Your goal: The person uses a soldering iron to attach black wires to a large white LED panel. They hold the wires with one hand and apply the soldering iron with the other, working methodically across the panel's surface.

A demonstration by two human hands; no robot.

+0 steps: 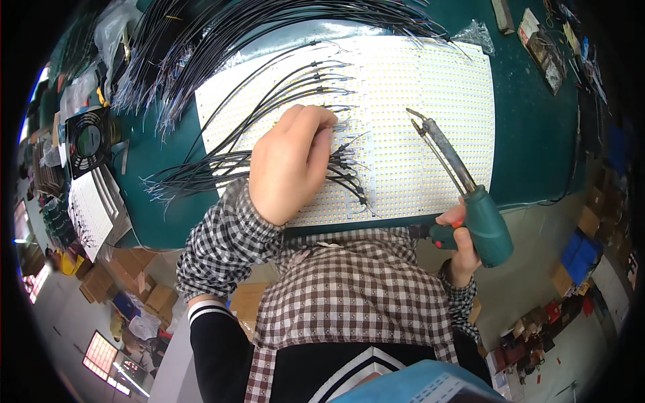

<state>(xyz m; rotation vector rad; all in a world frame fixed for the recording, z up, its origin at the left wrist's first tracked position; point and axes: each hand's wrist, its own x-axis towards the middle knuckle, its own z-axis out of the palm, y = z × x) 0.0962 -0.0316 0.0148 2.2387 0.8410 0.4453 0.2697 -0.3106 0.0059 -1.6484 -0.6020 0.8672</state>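
Head view. The left hand (290,164) lies knuckles-up on the white LED panel (430,101), wrist bent, its checked sleeve (225,245) coming in from the lower left. Its fingers (316,124) are curled and pinched together at the end of a black wire (269,107), pressing it to the panel surface; the exact point of contact is covered by the fingertips. Further black wires fan across the panel from a loose wire bundle (201,40) at the upper left, and a second group runs beneath the hand, their soldered ends showing just right of the knuckles.

The right hand (460,245) is clenched around the green pistol-grip handle of a soldering iron (470,201), held off the panel's near edge. The iron's barrel tilts up and to the left, its tip (411,113) poised above the panel, well apart from the left hand. Whether the tip touches the panel cannot be told.

The panel rests on a green table (537,134). A small black fan (87,138) stands at the left. Boxes on the floor are bent by the lens and hard to make out.
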